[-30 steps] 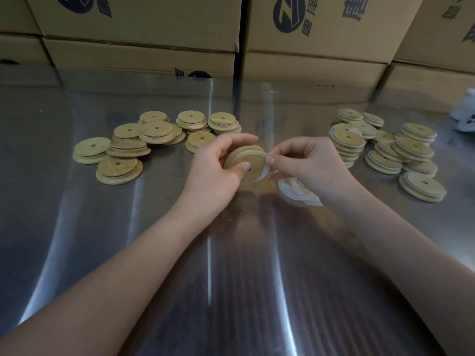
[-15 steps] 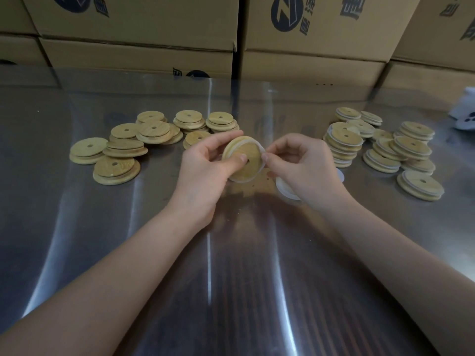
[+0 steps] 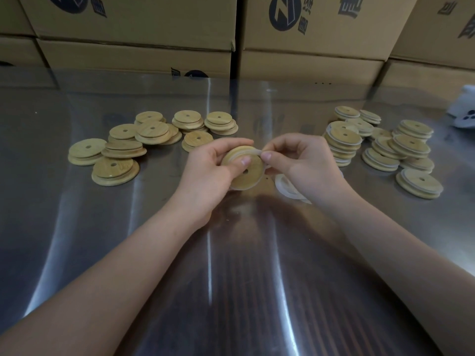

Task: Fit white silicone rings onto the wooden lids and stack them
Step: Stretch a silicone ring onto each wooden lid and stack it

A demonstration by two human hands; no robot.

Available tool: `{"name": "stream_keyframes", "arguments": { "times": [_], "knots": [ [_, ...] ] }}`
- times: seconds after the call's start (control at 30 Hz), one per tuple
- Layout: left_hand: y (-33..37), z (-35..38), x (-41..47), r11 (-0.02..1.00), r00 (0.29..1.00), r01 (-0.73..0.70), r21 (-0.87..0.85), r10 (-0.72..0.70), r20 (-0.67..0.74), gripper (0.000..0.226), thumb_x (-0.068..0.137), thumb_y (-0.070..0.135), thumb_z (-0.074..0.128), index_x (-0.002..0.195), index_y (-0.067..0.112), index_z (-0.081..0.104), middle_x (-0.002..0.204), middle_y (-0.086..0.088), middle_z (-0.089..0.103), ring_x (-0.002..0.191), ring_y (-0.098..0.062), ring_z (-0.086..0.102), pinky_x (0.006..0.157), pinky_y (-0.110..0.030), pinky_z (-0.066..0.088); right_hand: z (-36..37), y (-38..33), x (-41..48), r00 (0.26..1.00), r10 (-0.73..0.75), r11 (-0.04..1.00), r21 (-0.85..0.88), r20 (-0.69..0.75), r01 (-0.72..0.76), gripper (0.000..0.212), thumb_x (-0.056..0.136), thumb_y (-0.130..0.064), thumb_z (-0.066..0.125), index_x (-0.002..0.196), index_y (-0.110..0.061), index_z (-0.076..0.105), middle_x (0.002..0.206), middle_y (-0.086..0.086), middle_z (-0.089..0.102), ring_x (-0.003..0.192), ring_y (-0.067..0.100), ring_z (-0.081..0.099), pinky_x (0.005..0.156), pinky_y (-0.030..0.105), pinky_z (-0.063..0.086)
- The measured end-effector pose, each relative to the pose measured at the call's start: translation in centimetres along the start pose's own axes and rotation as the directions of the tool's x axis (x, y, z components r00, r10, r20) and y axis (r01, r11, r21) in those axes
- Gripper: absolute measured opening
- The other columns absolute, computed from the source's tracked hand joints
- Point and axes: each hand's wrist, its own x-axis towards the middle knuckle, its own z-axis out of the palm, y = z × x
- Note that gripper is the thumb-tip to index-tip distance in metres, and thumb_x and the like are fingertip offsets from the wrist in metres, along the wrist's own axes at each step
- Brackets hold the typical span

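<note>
Fingers [image 3: 267,156] of the right hand [image 3: 305,164] pinch a ring [image 3: 255,150] (white); left hand [image 3: 208,172] grips lid [image 3: 251,174].

Left hand [image 3: 208,170] grips wooden lid [image 3: 253,176] tilted toward camera, thumb on its face near the centre hole. Right hand [image 3: 305,163] pinches white silicone ring [image 3: 255,151] at the lid's upper edge; ring partly round the rim. Loose rings [image 3: 286,186] lie on bench [image 3: 231,265] under the right hand. Bare lids [image 3: 151,131] piled far left, ringed lids [image 3: 344,140] stacked far right. Cardboard boxes [image 3: 133,24] along the back. White object [image 3: 465,109] at right edge, unclear what.
</note>
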Motion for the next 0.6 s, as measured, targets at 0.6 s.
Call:
{"name": "stream_keyframes", "arguments": {
  "times": [0.6],
  "knots": [
    [0.18, -0.42, -0.19, 0.999, 0.998, -0.031, -0.033, 0.033, 0.061, 0.031, 0.088, -0.005, 0.062, 0.109, 0.018, 0.07, 0.103, -0.002, 0.074, 0.099, -0.015, 0.069, 0.087, -0.035, 0.057, -0.6, 0.22, 0.12, 0.999, -0.033, 0.999, 0.021, 0.016, 0.033, 0.024, 0.081, -0.008, 0.076, 0.066, -0.027, 0.072, 0.077, 0.005, 0.074, 0.08, 0.026, 0.072, 0.081, 0.047, 0.059]
  ]
}}
